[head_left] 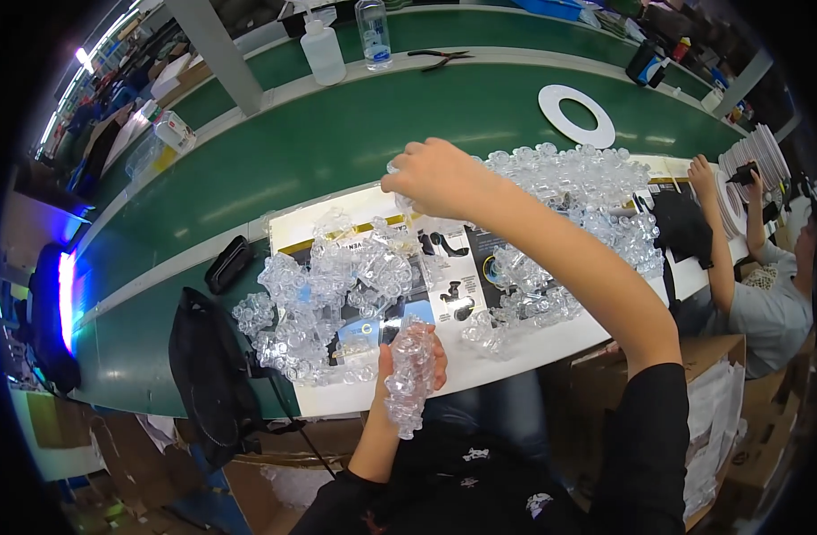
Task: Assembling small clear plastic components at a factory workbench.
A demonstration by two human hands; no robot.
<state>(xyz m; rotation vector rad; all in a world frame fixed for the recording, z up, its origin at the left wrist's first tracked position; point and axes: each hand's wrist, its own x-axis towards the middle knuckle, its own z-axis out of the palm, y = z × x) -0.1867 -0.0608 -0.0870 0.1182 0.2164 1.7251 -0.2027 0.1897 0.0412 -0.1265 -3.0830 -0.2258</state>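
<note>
My left hand is wrapped round a stack of clear plastic pieces near the table's front edge. Farther out, my right hand is closed in a pinch, and a clear plastic piece shows at its fingertips, partly hidden by them. Below and left of that hand lies a loose heap of the same knobbly clear pieces. To the right a second pile sits in tighter rows, partly behind my right forearm. Both lie on flat printed card sheets.
A black pouch and black case lie left. On the green bench rest a white ring, pliers, a white bottle and a clear bottle. Another person works at right beside stacked white rings.
</note>
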